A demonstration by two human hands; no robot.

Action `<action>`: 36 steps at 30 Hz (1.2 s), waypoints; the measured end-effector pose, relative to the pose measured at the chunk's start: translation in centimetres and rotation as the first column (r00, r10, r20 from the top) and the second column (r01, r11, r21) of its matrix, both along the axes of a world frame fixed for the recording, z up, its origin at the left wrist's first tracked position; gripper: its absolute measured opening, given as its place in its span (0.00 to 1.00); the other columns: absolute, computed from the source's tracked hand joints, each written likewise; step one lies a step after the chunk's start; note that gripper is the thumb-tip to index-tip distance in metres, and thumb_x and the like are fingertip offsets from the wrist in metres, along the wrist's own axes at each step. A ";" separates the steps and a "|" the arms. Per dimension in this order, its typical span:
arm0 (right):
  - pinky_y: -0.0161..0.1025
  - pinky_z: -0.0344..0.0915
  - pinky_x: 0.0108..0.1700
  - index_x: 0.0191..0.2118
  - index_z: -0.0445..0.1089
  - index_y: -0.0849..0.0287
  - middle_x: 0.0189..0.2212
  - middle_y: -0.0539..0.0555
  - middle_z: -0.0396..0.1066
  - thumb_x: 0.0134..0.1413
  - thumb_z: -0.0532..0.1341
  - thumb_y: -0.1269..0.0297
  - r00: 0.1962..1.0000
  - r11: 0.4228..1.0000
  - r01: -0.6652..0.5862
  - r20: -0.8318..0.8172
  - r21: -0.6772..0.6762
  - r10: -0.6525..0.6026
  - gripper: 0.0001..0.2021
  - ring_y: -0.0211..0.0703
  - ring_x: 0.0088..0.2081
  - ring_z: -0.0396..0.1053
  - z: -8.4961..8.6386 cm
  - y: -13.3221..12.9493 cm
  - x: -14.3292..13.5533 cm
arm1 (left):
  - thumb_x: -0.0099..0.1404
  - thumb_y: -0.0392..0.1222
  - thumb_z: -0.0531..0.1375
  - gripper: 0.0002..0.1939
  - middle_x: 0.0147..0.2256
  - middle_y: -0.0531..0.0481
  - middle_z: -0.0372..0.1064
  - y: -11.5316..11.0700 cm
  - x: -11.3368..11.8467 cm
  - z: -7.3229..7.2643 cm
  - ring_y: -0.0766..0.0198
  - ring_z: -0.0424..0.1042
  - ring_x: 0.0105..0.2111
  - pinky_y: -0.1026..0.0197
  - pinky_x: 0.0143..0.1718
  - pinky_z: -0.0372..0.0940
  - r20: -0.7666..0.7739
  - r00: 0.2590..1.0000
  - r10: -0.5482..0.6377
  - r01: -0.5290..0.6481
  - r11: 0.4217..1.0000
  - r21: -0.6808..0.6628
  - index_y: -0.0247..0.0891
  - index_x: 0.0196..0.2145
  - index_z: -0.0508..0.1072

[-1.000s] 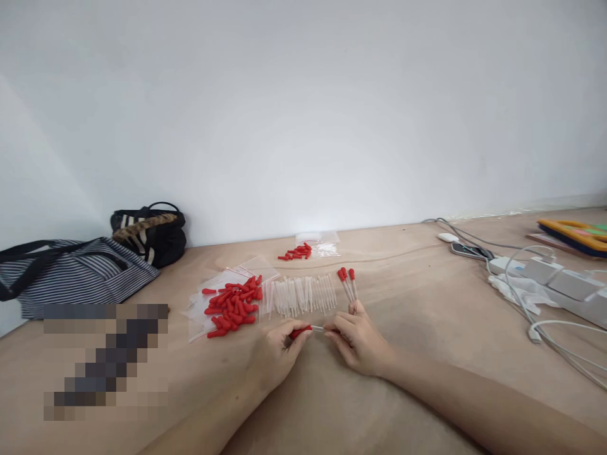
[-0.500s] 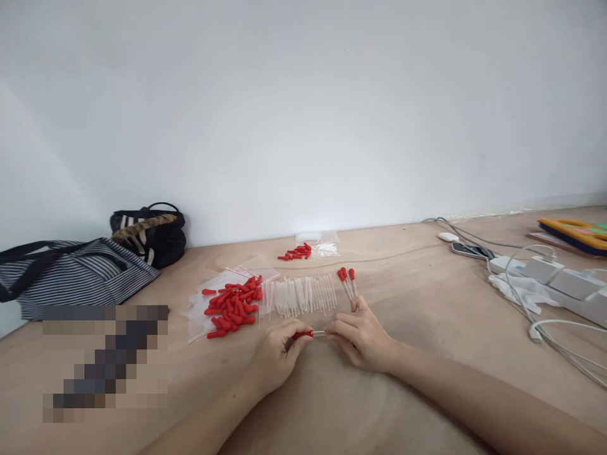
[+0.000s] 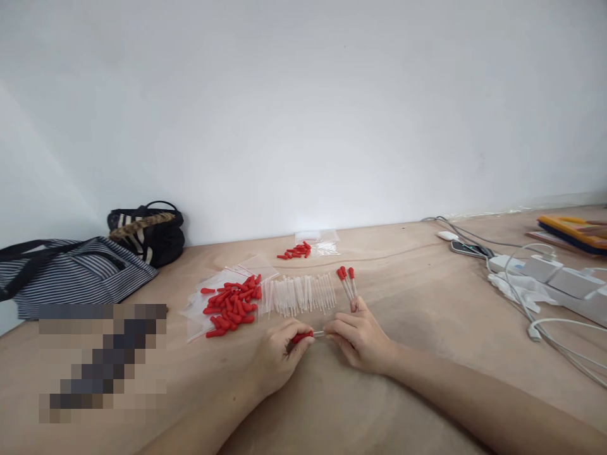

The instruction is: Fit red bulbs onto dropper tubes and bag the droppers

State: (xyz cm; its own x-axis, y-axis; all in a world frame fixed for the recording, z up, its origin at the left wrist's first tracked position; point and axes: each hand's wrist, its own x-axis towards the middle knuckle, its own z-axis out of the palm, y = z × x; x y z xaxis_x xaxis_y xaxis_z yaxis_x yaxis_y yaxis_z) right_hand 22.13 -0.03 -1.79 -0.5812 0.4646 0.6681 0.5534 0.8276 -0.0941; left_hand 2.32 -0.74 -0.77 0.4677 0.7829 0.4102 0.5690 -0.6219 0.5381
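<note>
My left hand (image 3: 282, 351) pinches a red rubber bulb (image 3: 302, 337) between thumb and fingers. From the bulb's right end a thin clear dropper tube (image 3: 319, 333) runs into the closed fingers of my right hand (image 3: 358, 335). How far the tube sits inside the bulb I cannot tell. Just past my right fingers, three red-topped droppers (image 3: 351, 273) lie side by side, their lower ends hidden by the hand. A row of clear tubes (image 3: 301, 296) lies beyond both hands. Left of it is a pile of red bulbs (image 3: 232, 306) on clear plastic bags (image 3: 196, 325).
Smaller red pieces (image 3: 296, 251) and a clear bag (image 3: 325, 240) lie near the wall. A striped bag (image 3: 85, 272) and a black bag (image 3: 164, 237) stand at left. Cables, a white power strip (image 3: 578, 291) and an orange-edged item (image 3: 569, 230) are at right.
My left thumb and fingers have shifted slightly on the red bulb, so more of it shows. My right hand has barely moved, and the piles are the same.
</note>
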 end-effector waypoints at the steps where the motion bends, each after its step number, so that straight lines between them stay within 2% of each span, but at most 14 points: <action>1: 0.38 0.44 0.33 0.31 0.64 0.60 0.22 0.49 0.65 0.53 0.48 0.73 1.000 1.000 -0.004 -0.007 -0.008 0.004 0.08 0.34 0.22 0.55 0.0 0.0 0.0 | 0.60 0.39 0.53 0.07 0.28 0.50 0.70 0.0 0.0 -0.1 0.65 0.68 0.29 0.63 0.32 0.63 -0.002 1.000 0.003 -0.003 1.000 0.007 0.38 0.30 0.70; 27: 0.38 0.45 0.35 0.32 0.63 0.60 0.23 0.49 0.67 0.53 0.48 0.72 0.998 0.994 -0.056 -0.041 -0.094 0.053 0.07 0.34 0.23 0.58 -0.6 0.3 -0.7 | 0.59 0.38 0.54 0.05 0.26 0.51 0.69 0.1 0.3 -0.1 0.66 0.68 0.27 0.65 0.29 0.62 -0.009 1.000 -0.024 0.024 0.999 0.037 0.38 0.29 0.69; 33: 0.38 0.46 0.36 0.35 0.64 0.60 0.26 0.50 0.69 0.55 0.50 0.71 0.998 0.991 -0.069 -0.013 -0.112 0.068 0.07 0.35 0.26 0.61 0.0 0.7 -0.3 | 0.59 0.39 0.54 0.05 0.27 0.52 0.70 0.3 0.2 0.2 0.65 0.68 0.28 0.64 0.30 0.63 0.002 0.999 0.032 -0.032 0.999 0.010 0.38 0.31 0.69; 36: 0.39 0.46 0.37 0.33 0.65 0.59 0.24 0.49 0.68 0.54 0.51 0.68 1.000 0.996 -0.023 0.015 -0.089 0.025 0.06 0.37 0.28 0.62 0.5 0.6 0.2 | 0.60 0.42 0.54 0.06 0.30 0.51 0.70 0.3 0.0 0.2 0.64 0.69 0.30 0.62 0.32 0.64 -0.006 0.998 0.059 -0.059 0.998 -0.010 0.39 0.33 0.69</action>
State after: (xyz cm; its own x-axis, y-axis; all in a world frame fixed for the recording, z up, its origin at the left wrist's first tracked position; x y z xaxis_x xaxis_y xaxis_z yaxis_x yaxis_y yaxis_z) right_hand 22.37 0.59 -1.27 -0.6033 0.5076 0.6151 0.5357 0.8293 -0.1590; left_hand 2.36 -0.46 -0.61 0.4229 0.8132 0.3999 0.6075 -0.5818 0.5407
